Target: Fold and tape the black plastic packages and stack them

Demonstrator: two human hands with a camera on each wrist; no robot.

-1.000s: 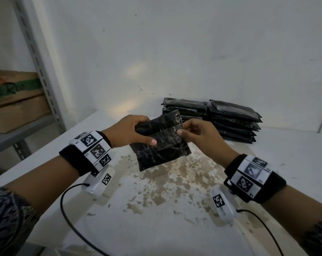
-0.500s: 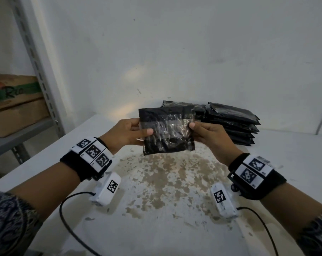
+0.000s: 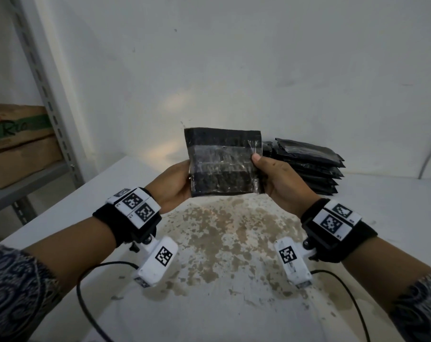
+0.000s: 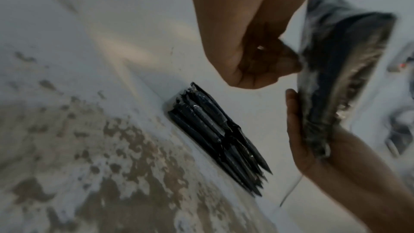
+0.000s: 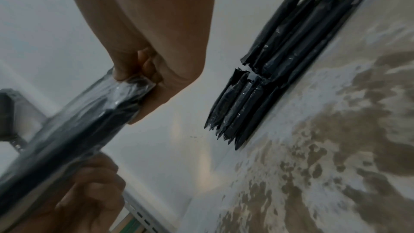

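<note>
A folded black plastic package (image 3: 224, 166) with a glossy band of clear tape across it is held upright above the table, its flat face toward me. My left hand (image 3: 176, 185) grips its left edge, fingers hidden behind it. My right hand (image 3: 271, 176) grips the right edge with the thumb on the front. In the left wrist view the left hand (image 4: 257, 59) pinches the package (image 4: 342, 77). The right wrist view has the right hand (image 5: 145, 70) curled round the package's end (image 5: 78, 121). Two adjoining stacks of black packages (image 3: 305, 166) lie against the wall behind the right hand.
The white table (image 3: 221, 317) has a worn brown patch under my hands. A metal shelf upright (image 3: 49, 95) and a cardboard box (image 3: 14, 144) stand at the left. The white wall is close behind the stacks. Black cables hang from both wrist cameras.
Both hands have lifted the package from a low tilt over the table to an upright position higher up, and the left thumb has left its front face.
</note>
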